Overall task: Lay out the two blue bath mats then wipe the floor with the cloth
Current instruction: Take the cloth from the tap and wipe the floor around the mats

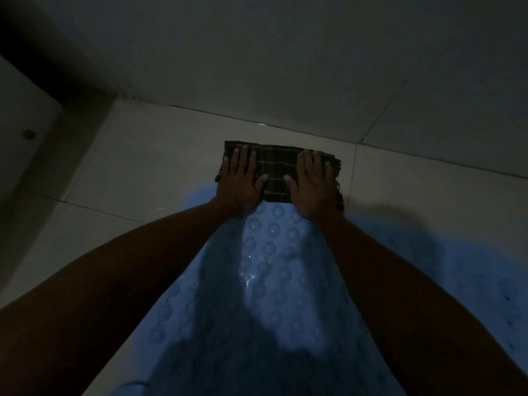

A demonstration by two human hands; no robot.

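A dark striped cloth (276, 170) lies folded flat on the pale tiled floor (148, 164), just beyond the far end of a blue bath mat (268, 281) with round bumps. My left hand (240, 181) presses flat on the cloth's left part, fingers straight and spread. On the cloth's right part my right hand (311, 185) presses flat the same way. A second blue bath mat (445, 270) lies to the right, partly under my right forearm. The light is dim.
A tiled wall (285, 52) rises just past the cloth, meeting the floor along a diagonal joint. At the left stands a pale raised surface (20, 118) with a small round fitting (28, 134). Bare floor tiles lie left of the mat.
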